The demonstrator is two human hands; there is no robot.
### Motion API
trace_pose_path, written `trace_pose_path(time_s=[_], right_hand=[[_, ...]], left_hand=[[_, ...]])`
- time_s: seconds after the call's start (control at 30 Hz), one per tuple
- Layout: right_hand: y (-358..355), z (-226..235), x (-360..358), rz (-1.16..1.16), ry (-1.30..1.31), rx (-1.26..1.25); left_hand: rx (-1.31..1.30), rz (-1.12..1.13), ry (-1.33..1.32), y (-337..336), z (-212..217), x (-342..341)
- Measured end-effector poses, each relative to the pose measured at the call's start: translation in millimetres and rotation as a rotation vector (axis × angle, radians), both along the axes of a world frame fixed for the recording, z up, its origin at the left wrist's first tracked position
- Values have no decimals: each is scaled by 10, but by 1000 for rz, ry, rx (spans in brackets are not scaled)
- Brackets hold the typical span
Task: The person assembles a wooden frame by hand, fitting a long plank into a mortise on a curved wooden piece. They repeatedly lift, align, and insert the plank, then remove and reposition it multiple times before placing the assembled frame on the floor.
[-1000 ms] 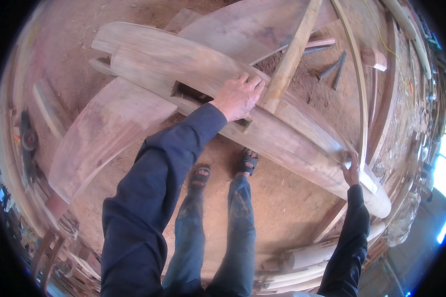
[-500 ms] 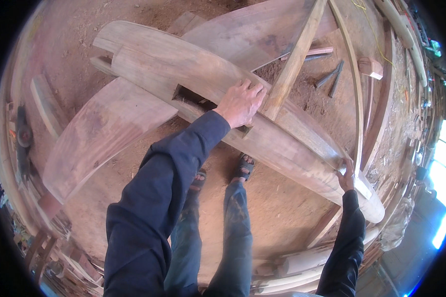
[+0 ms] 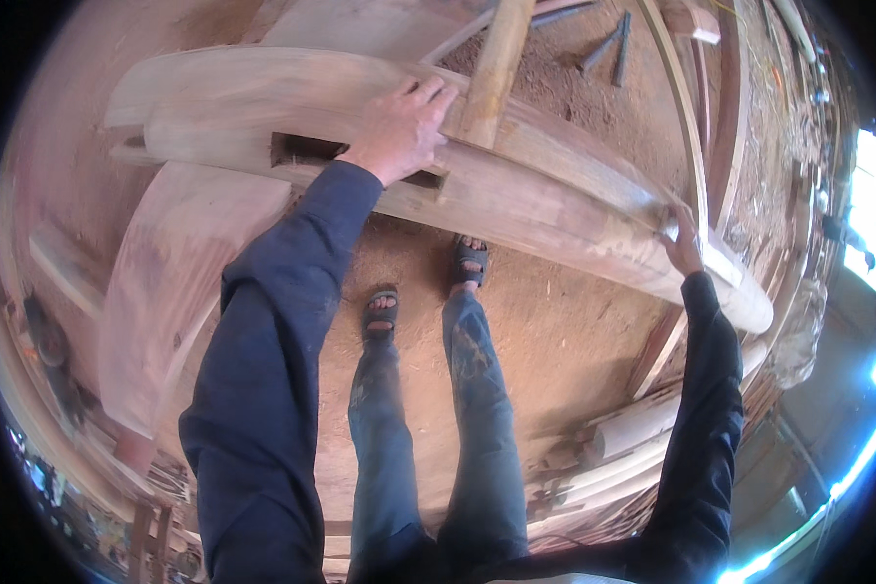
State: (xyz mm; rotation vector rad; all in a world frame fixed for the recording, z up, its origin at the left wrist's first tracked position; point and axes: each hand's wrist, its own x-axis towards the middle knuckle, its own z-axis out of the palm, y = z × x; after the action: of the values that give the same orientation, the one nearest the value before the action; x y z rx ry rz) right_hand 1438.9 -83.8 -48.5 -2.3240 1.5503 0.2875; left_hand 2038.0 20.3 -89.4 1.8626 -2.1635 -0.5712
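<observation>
A long, rounded wooden hull-shaped piece (image 3: 555,209) slants across in front of me, from upper left to lower right. Dark rectangular slots (image 3: 307,149) are cut into its left half. My left hand (image 3: 404,127) lies over it beside these slots, fingers bent over the far side. Toward the right end, my right hand (image 3: 684,241) grips the far edge with thumb and fingers; a small bright spot shows at its fingertips, too unclear to name. A light wooden pole (image 3: 492,73) meets the piece just right of my left hand. A broad curved board (image 3: 180,263) extends from its near side.
Two dark rods (image 3: 608,49) lie on the dirt floor beyond the piece. A bent wooden strip (image 3: 681,88) runs down toward my right hand. Rounded timbers (image 3: 633,428) are stacked at lower right, near a crumpled plastic sheet (image 3: 801,336). My sandalled feet (image 3: 382,311) stand close by.
The view has shifted, so the long piece sits higher and its left end further left. Both hands keep about the same places on the wood.
</observation>
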Motion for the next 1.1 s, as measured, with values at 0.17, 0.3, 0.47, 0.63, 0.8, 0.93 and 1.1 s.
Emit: trace_pose_path(time_s=[0.17, 0.3, 0.47, 0.63, 0.8, 0.93, 1.1], right_hand=[[79, 125, 109, -30, -60, -38], [107, 135, 20, -21, -45, -66], [91, 102, 291, -101, -47, -3], [116, 151, 118, -70, -31, -13], [135, 35, 156, -65, -21, -114], [128, 62, 133, -52, -24, -74], [147, 155, 143, -67, -72, -71]], left_hand=[[-23, -31, 19, -51, 17, -30], [-10, -29, -16, -76, 38, -53], [-21, -30, 30, -31, -83, 83], [9, -66, 3, -109, 24, -33], [-56, -74, -17, -72, -204, 136], [-14, -65, -8, -69, -105, 59], [-23, -76, -24, -94, -45, 18]])
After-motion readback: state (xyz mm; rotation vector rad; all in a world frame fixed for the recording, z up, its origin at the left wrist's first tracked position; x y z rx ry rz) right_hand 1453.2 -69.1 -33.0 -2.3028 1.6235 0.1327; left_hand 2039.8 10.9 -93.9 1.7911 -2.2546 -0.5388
